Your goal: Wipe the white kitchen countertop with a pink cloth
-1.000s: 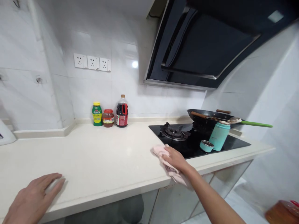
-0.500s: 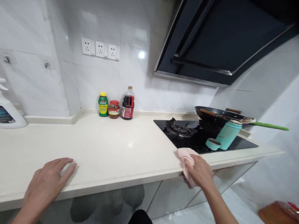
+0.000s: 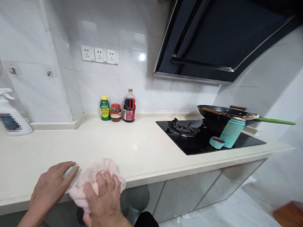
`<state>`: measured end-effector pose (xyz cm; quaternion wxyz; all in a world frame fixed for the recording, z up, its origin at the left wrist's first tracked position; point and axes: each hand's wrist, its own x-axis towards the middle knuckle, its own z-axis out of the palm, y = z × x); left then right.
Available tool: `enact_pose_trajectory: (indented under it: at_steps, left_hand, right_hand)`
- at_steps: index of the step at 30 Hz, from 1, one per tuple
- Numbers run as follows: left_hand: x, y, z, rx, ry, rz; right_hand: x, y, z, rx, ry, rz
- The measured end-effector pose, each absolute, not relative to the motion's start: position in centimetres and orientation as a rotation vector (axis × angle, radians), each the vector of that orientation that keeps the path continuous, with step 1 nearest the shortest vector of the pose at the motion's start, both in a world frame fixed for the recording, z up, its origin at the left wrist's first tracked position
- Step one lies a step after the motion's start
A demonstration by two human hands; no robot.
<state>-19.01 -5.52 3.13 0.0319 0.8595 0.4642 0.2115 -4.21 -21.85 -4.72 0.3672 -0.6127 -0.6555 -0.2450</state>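
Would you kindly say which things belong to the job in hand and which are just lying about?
In use: crumpled pink cloth, in the right hand; smooth cream countertop beneath it.
Lying about: green yellow-capped bottle; round red-lidded jar; turquoise cylindrical flask; round black wok.

- Cloth [image 3: 90,175]: pale pink and soft-looking, crumpled into loose folds, its outline slightly blurred, with a beige patch at its right side
- Lies bunched across the front edge of the surface [image 3: 142,143], upper part on top, lower part reaching down past that edge
- Middle covered from above, some folds hidden
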Motion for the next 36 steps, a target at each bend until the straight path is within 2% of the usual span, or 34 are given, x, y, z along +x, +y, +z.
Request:
enact_pose_trajectory:
  at_steps: [7,16,19,23,26,30,34,36]
  left_hand:
    - [-19.2,-5.3,3.0,2.625,1.417,0.651]
    - [-19.1,-5.8,3.0,2.630,1.432,0.758]
    - [-19.0,-6.1,3.2,2.627,1.431,0.780]
    - [-18.8,-6.7,3.3,2.635,1.420,0.797]
    - [-18.7,-7.1,3.2,2.649,1.417,0.835]
    - [-18.6,-7.4,2.9,2.685,1.432,0.864]
    - [-18.6,-7.5,2.7,2.701,1.413,0.890]
    - [-18.7,-7.6,2.5,2.709,1.403,0.901]
  right_hand:
    - [1.0,-25.7,-5.6,-1.530,-1.635,-0.811]
    - [15.5,-37.2,-7.0,-2.104,-1.317,-0.791]
    - [20.1,-40.2,-6.0,-2.336,-1.161,-0.756]
    - [22.9,-42.6,-3.9,-2.379,-1.087,-0.787]
    - [23.0,-42.5,-3.8,-2.375,-1.113,-0.801]
    - [20.0,-38.9,-6.4,-2.309,-1.270,-0.801]
    - [11.5,-32.5,-8.1,-2.015,-1.523,-0.886]
    - [6.3,-29.2,-7.4,-1.953,-1.568,-0.799]
